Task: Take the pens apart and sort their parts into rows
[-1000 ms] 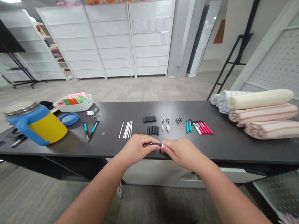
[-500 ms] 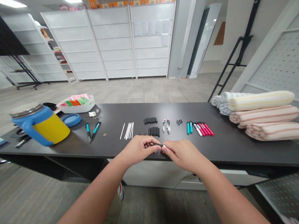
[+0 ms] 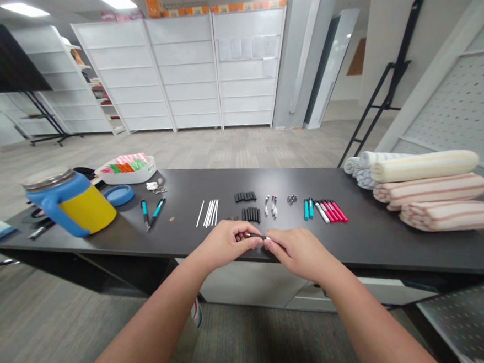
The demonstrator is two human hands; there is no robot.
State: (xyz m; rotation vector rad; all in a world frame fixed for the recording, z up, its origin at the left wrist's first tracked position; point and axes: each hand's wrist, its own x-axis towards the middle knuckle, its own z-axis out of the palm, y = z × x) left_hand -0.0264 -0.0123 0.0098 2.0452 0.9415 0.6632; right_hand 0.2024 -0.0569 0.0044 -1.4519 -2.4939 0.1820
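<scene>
Close to the desk's front edge, my left hand (image 3: 229, 241) is closed around a slim black pen part (image 3: 254, 236). My right hand (image 3: 292, 247) pinches its other end, where a bit of white shows between the fingertips; the rest is hidden by fingers. Just beyond the hands lie black rubber-like sleeves (image 3: 251, 214) in two rows. White thin refill sticks (image 3: 211, 213) are to the left. Small clear-and-white pen pieces (image 3: 274, 206) and tiny metal parts (image 3: 292, 199) lie beyond, with teal barrels (image 3: 308, 209) and pink barrels (image 3: 336, 211) to the right.
Two teal-and-black pens (image 3: 156, 214) lie at left, near a blue lid (image 3: 118, 195) and a large blue-yellow mug (image 3: 73, 204). A white basket (image 3: 128, 175) holds colourful packets. Rolled towels (image 3: 433, 187) are stacked on the desk's (image 3: 379, 241) right end.
The view has shifted slightly, so everything sits a little lower and to the right. Both hands keep their hold on the black pen part, with hardly any visible movement.
</scene>
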